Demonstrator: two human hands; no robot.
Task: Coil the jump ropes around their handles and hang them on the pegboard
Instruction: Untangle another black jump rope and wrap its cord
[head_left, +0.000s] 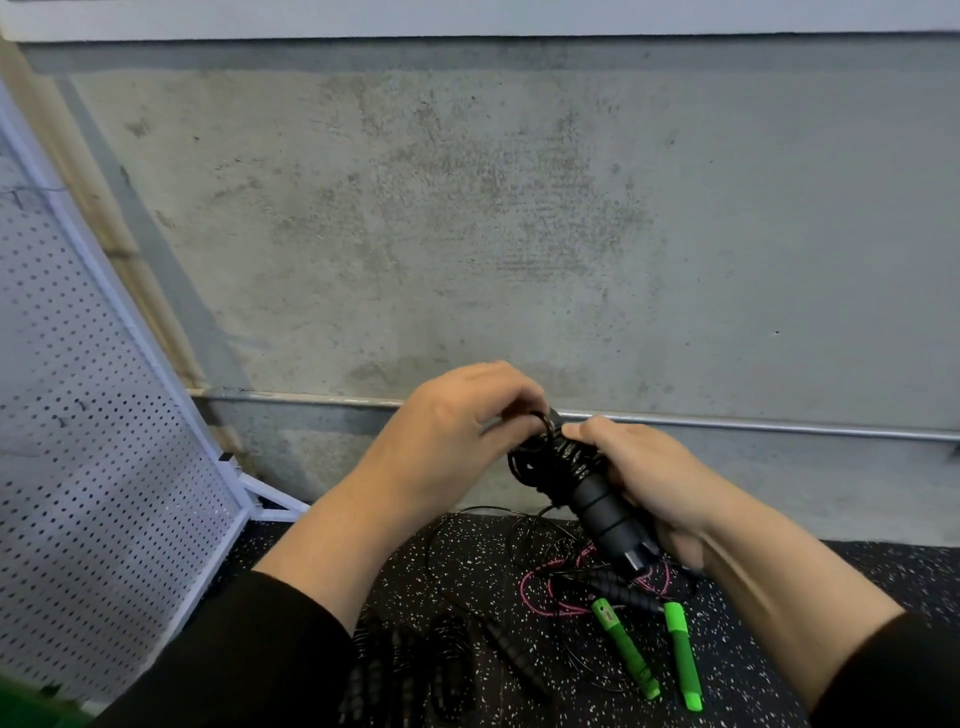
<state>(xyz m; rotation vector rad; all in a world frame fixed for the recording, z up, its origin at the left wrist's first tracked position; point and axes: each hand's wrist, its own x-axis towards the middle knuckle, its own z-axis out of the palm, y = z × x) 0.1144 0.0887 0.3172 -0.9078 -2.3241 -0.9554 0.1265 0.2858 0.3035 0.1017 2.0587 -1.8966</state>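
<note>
Above floor, centre | right hand (644, 467) grips black handles (597, 499) | left hand (462, 415) pinches cord (535, 452) | risk: slack tension, coils slip off; trailing cord snags green handles (649, 649)

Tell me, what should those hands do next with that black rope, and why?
Probably bring the left hand round for another turn: the thin black cord is only partly wound on the black foam handles that the right hand grips, and slack trails to the speckled floor.
</note>
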